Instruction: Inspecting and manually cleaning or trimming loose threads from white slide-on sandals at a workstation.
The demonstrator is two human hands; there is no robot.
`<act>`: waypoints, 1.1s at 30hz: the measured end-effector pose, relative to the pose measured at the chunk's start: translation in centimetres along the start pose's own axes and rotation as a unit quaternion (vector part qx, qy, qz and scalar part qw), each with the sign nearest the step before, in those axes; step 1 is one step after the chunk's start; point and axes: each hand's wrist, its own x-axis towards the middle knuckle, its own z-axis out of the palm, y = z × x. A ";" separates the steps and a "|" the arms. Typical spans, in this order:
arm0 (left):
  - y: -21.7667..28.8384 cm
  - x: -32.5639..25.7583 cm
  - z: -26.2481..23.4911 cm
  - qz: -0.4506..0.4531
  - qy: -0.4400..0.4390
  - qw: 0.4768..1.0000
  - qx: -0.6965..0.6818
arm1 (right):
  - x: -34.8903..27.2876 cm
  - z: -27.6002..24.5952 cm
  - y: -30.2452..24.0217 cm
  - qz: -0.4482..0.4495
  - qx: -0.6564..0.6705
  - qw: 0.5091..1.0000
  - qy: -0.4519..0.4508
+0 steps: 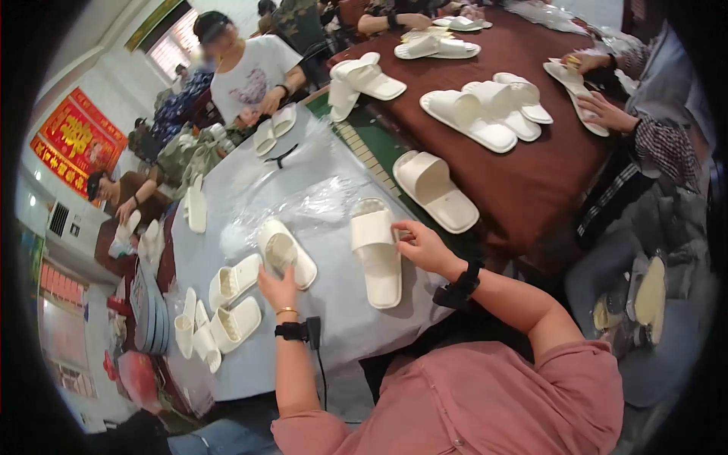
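A white open-toe slipper (303, 274) lies on the pale blue-grey covered table, and my left hand (278, 290) grips its near-left edge, thumb over the sole. To its right another white slipper (381, 277) points its toe away from me. The fingers of my right hand (426, 249) are curled in at the right edge of that slipper's strap, partly hidden from view. More white slippers (236, 322) rest in a group left of my left hand. Crumpled clear plastic (299, 205) spreads beyond both slippers.
A reddish-brown covered table (523, 178) adjoins on the right, holding several white slippers (469, 121). A co-worker's hands (599, 110) handle a slipper there. Across my table stands a person in a white shirt (254, 80). A black strip (282, 156) lies toward the far end.
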 end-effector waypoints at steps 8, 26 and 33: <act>-4.6 2.9 1.9 -0.099 0.005 0.995 -0.018 | 3.7 -13.2 -6.8 -0.216 -0.171 0.939 0.206; -5.8 5.2 2.1 -0.112 -0.038 0.993 0.003 | 10.0 -21.3 -5.0 0.105 -0.497 0.854 0.116; -5.7 5.8 2.4 -0.121 -0.007 0.991 0.049 | 10.3 -24.8 -6.4 0.100 -0.425 0.880 0.185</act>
